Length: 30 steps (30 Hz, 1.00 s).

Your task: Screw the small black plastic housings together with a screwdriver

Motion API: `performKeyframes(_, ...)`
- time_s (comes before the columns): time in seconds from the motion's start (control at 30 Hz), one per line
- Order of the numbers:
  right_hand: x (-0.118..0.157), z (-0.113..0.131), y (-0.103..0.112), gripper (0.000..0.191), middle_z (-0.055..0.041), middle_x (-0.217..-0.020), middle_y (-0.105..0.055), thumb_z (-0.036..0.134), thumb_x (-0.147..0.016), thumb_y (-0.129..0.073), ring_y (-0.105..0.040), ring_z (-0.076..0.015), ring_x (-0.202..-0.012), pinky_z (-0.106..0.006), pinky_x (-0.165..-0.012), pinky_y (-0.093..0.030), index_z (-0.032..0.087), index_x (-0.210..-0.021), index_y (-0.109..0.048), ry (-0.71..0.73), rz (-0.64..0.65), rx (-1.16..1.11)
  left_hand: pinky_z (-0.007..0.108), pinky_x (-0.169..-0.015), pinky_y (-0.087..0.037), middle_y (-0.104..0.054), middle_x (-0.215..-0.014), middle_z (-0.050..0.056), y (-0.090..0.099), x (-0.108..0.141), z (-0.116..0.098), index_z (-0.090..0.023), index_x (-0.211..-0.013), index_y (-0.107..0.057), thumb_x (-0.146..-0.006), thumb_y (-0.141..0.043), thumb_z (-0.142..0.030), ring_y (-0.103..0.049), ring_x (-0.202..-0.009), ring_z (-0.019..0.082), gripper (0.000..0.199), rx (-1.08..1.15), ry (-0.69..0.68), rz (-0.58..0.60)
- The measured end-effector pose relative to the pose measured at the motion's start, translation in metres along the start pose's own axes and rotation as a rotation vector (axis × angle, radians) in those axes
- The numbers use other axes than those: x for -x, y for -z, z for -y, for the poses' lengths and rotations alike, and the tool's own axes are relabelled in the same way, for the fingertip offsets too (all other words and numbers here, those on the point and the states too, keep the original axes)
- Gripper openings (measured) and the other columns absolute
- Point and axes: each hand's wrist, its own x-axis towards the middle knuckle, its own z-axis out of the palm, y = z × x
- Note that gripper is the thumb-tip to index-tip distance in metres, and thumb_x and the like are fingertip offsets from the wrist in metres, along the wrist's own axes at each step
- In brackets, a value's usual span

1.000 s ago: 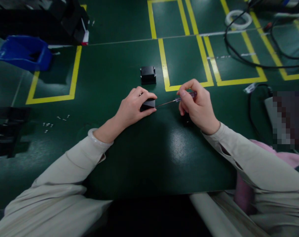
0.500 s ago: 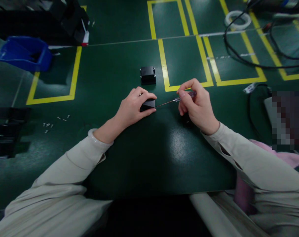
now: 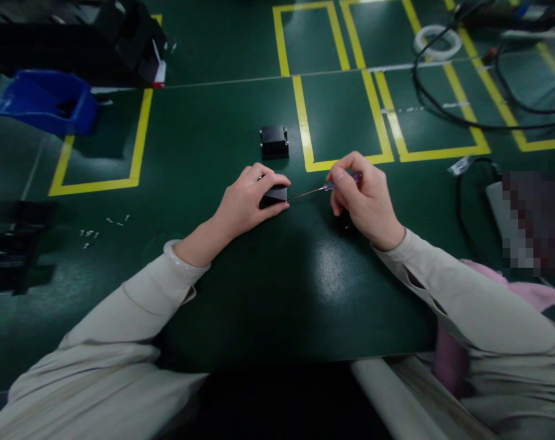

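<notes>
Black boxy part (image 3: 274, 195) clenched in left grip (image 3: 246, 199); at its three o'clock, right grip (image 3: 365, 198) grasps slim clear-handled screwdriver (image 3: 322, 189)

The person wears long, loose, pale grey sleeves. Just behind the left hand (image 3: 247, 198), a glossy whitish band (image 3: 182, 260) rings the wrist at the cuff. Behind the right hand (image 3: 364, 198), dark gaps show along the creased sleeve (image 3: 479, 305).

Single view, head-worn: looked forward and down over the green table (image 3: 259, 299), near enough that left hand (image 3: 249, 198) and right hand (image 3: 365, 200) sat mid-frame.
</notes>
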Motion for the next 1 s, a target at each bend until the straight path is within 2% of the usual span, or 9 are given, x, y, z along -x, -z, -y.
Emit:
performKeyframes(0.23,0.0012,-0.0006,-0.0013,0.025,0.0099,-0.051,-0.046,0.049,-0.096,-0.059,-0.047,-0.0081,-0.038,-0.026,-0.037,-0.031,0.027,-0.102,-0.050,0.015,-0.023,-0.012,0.043,-0.093,-0.049,-0.060,-0.121,0.009,0.0000,-0.0004,-0.0003,-0.024,-0.126,-0.059,-0.094,-0.065,-0.036,-0.056,-0.110,0.026,0.035,0.003,-0.010,-0.004)
performKeyframes(0.3,0.0011,0.0001,-0.0011,0.024,0.0093,-0.052,-0.046,0.049,-0.097,-0.058,-0.047,-0.0085,-0.039,-0.027,-0.038,-0.032,0.027,-0.100,-0.050,0.006,-0.019,-0.004,0.042,-0.093,-0.049,-0.060,-0.121,0.009,0.0002,-0.0006,-0.0006,-0.024,-0.127,-0.059,-0.094,-0.065,-0.037,-0.056,-0.111,0.026,0.036,0.004,-0.005,0.001)
performKeyframes(0.47,0.0002,0.0000,-0.0004,0.030,0.0097,-0.047,-0.037,0.051,-0.098,-0.055,-0.046,-0.0087,-0.036,-0.027,-0.038,-0.029,0.025,-0.086,-0.051,0.004,-0.005,0.012,0.042,-0.094,-0.049,-0.060,-0.120,0.009,0.0004,-0.0008,-0.0005,-0.024,-0.125,-0.060,-0.094,-0.064,-0.038,-0.056,-0.111,0.026,0.034,0.012,-0.001,0.002)
performKeyframes(0.73,0.0000,-0.0007,-0.0006,0.028,0.0093,-0.051,-0.048,0.052,-0.097,-0.057,-0.048,-0.0089,-0.040,-0.027,-0.041,-0.034,0.025,-0.091,-0.050,0.016,-0.001,-0.014,0.044,-0.095,-0.049,-0.061,-0.120,0.009,0.0007,-0.0008,0.0001,-0.023,-0.125,-0.060,-0.094,-0.065,-0.038,-0.057,-0.111,0.027,0.035,0.014,-0.003,0.001)
performKeyframes(1.0,0.0006,0.0026,-0.0009,0.031,0.0098,-0.047,-0.042,0.052,-0.099,-0.052,-0.044,-0.0079,-0.035,-0.027,-0.038,-0.028,0.024,-0.085,-0.051,0.009,-0.006,0.038,0.045,-0.097,-0.047,-0.060,-0.120,0.009,0.0003,-0.0014,0.0012,-0.023,-0.126,-0.060,-0.093,-0.065,-0.038,-0.057,-0.112,0.028,0.036,0.024,0.003,0.008)
